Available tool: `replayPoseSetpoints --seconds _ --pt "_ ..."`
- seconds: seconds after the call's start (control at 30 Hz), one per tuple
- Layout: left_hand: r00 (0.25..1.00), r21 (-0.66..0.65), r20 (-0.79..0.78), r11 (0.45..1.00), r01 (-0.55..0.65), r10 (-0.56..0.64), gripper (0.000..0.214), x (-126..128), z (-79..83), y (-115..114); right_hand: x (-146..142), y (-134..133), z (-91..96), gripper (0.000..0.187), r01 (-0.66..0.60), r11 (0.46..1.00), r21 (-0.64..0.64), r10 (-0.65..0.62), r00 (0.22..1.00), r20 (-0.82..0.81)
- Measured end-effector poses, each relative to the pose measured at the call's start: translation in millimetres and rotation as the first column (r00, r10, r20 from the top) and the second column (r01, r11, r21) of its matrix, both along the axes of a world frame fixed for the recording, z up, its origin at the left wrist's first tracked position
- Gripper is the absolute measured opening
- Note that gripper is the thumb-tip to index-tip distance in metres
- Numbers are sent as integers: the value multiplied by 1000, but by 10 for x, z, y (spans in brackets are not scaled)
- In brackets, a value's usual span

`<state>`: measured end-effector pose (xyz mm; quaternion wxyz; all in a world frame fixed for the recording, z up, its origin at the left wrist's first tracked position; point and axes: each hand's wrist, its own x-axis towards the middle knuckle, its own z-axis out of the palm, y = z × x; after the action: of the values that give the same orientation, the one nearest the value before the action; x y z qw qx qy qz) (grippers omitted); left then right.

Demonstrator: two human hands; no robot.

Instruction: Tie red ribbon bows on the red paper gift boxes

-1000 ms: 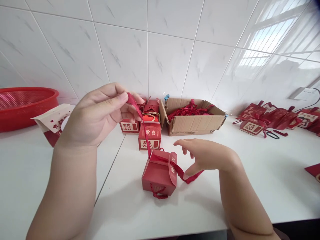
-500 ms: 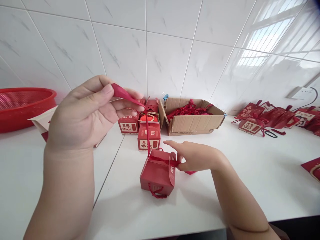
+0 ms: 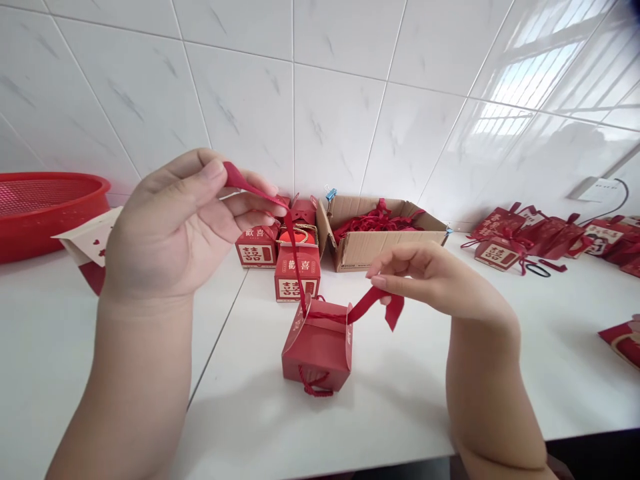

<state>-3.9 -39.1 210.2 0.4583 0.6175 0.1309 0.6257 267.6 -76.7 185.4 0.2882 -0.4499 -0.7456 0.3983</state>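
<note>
A small red gift box (image 3: pixel 318 347) with a twisted cord handle (image 3: pixel 316 385) stands on the white counter between my hands. A dark red ribbon (image 3: pixel 296 260) runs across the top of the box, under its raised flaps. My left hand (image 3: pixel 173 227) is up at the left, pinching one end of this ribbon between thumb and forefinger, its other fingers loosely spread. To the right of the box, my right hand (image 3: pixel 417 277) pinches the other length between thumb and fingertips, and the loose tail hangs below. Both lengths slope up from the box.
Behind the gift box stand several printed red boxes (image 3: pixel 297 273) and a cardboard box (image 3: pixel 393 250) full of red ribbons. At the left are a red plastic basket (image 3: pixel 55 217) and a white-and-red carton (image 3: pixel 90 247). Several red boxes (image 3: pixel 500 252) and black-handled scissors (image 3: pixel 538 269) lie at the right.
My right hand has moved up and right from the box's side, drawing the ribbon's right length out. My left hand has barely moved, and the gift box has shifted slightly.
</note>
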Motion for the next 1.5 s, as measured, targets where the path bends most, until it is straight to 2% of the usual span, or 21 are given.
replayPoseSetpoints --seconds 0.1,0.17,0.27,0.4,0.57,0.67,0.73,0.87,0.97,1.07,1.23,1.37,1.5 --pt "999 -23 33 1000 -18 19 21 43 -6 -2 8 56 -42 20 -99 993 -58 86 976 -198" --pt "997 -32 52 998 -51 53 23 70 -9 -9 56 99 -73 18 -179 982 -51 161 954 -255" --pt "996 -25 75 999 -42 44 18 87 -21 -12 134 163 -105 18 -268 962 -51 249 939 -237" --pt "999 11 36 1000 -6 6 12 81 -60 0 178 263 -144 15 -287 957 -32 272 933 -234" --pt "983 53 4 981 -186 186 15 168 -83 9 124 329 -181 5 -135 988 77 154 911 -382" --pt "958 37 -10 958 -285 285 14 277 -58 4 29 289 -173 16 36 994 104 13 898 -439" --pt "949 34 -30 949 -312 314 15 346 -32 -5 -46 258 -160 19 127 988 86 -73 882 -466" --pt "947 47 -10 946 -320 321 14 449 10 -27 -163 235 -133 19 220 974 61 -143 796 -589" --pt "937 103 31 931 -350 348 11 510 15 -47 -210 213 -101 21 290 952 102 -153 735 -661" --pt "929 135 70 919 -370 364 11 560 3 -69 -265 157 -47 26 326 930 170 -138 738 -660" --pt "908 153 147 898 -413 393 12 587 -24 -105 -427 83 56 16 405 868 287 -110 721 -684" --pt "891 200 143 869 -452 431 6 594 -36 -137 -524 81 98 12 455 826 332 -79 677 -732" --pt "894 208 143 871 -446 424 8 617 -47 -142 -550 75 101 13 467 802 373 -70 693 -717"
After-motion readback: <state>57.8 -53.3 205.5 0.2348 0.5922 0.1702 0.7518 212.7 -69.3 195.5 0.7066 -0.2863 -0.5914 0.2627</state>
